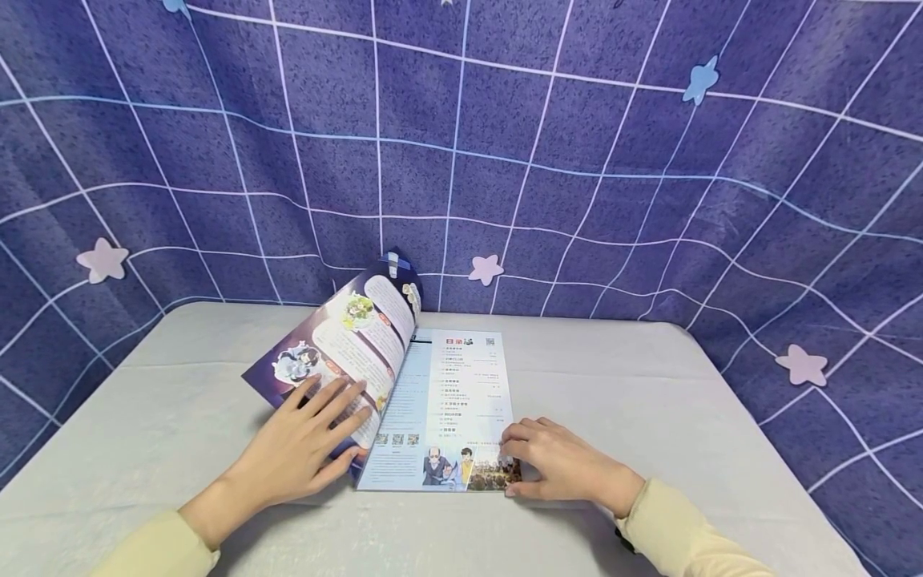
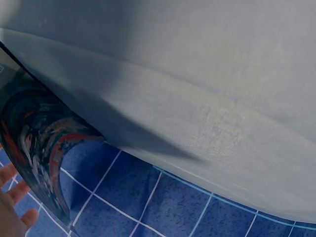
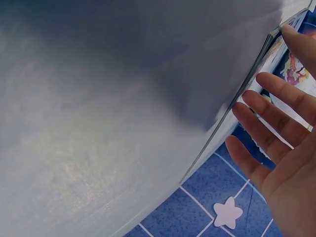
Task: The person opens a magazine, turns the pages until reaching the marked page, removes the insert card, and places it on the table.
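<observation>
An open magazine [image 1: 469,385] lies on the table, its right page showing a printed list with pictures along the bottom. Its left page [image 1: 368,320] is raised and curved, tilted to the left. My left hand [image 1: 296,449] rests with spread fingers on the lower part of that raised page; in the left wrist view the curved dark cover [image 2: 39,143] stands beside the left hand [image 2: 12,207]. At the magazine's lower right edge, my right hand [image 1: 562,465] touches the border with bent fingers. The right wrist view shows the right hand [image 3: 281,128] along the magazine's edge [image 3: 254,71], fingers apart.
A pale cloth covers the table [image 1: 613,385]. Behind it hangs a blue curtain [image 1: 548,176] with a grid pattern and star shapes. A small dark object [image 1: 624,540] shows beneath the right sleeve.
</observation>
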{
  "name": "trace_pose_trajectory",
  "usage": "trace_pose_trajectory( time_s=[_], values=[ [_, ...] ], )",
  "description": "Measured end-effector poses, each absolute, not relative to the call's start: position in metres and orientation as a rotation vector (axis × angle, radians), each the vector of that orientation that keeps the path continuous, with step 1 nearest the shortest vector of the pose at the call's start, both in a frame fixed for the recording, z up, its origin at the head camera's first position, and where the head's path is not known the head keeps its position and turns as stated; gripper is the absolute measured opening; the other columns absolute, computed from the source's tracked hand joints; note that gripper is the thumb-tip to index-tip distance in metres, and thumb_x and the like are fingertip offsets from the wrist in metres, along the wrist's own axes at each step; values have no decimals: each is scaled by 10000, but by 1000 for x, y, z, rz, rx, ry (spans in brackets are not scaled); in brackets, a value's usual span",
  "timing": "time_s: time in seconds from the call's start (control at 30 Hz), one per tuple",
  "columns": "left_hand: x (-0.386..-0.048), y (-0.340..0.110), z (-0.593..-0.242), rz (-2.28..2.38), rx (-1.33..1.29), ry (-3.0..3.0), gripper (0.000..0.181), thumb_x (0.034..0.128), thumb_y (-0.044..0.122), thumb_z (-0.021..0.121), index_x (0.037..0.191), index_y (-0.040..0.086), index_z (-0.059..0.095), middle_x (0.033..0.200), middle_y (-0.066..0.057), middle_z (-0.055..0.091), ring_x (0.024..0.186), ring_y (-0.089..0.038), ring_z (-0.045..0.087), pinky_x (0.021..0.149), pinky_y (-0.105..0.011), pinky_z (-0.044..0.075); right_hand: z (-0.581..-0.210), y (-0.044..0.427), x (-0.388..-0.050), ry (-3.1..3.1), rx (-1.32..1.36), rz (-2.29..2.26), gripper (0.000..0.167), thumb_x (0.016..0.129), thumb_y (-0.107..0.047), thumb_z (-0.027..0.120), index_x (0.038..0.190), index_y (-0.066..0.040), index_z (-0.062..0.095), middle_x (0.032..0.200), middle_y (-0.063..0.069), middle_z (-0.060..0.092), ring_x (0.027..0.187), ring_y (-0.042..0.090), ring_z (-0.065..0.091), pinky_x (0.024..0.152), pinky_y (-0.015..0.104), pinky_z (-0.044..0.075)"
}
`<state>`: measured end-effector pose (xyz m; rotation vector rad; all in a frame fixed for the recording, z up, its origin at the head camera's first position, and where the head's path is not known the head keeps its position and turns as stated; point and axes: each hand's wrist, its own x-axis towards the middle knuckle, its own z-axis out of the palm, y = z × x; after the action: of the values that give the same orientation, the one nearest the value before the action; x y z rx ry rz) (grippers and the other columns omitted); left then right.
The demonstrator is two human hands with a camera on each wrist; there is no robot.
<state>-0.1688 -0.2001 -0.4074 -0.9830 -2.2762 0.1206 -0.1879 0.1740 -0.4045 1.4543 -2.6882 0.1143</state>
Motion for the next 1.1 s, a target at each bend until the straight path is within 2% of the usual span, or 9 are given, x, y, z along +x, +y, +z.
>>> trace_pose_trajectory(
  time_s=[0.3,0.6,0.93,1.1],
  values=[
    [-167,-201,-407,123,-1002,-2274,516,934,455,292,1193,129,596,1311,-128,517,1205,-332,461,1019,-532,274,-405,175,-188,-2661,1499,130,340,793,-450,641,987,-171,644,1081,-53,603,987,91,539,894,314,446],
    [-167,-203,-408,163,-983,-2301,505,842,470,439,1204,151,589,1308,-110,520,1220,-323,442,1027,-525,273,-404,175,-188,-2627,1533,176,249,798,-366,645,967,-184,660,1046,-59,615,972,84,547,881,301,452],
    [-165,-204,-408,161,-994,-2309,485,838,492,450,1150,148,590,1302,-112,518,1203,-330,452,1024,-525,279,-405,176,-189,-2581,1556,176,192,773,-293,645,933,-190,662,1022,-67,622,958,83,552,869,295,455],
    [-164,-205,-411,165,-1004,-2324,510,820,485,474,1180,143,590,1296,-104,531,1191,-316,470,1014,-515,291,-405,176,-189,-2563,1565,190,166,778,-272,639,923,-198,670,993,-82,629,932,70,555,851,282,459]
  ],
)
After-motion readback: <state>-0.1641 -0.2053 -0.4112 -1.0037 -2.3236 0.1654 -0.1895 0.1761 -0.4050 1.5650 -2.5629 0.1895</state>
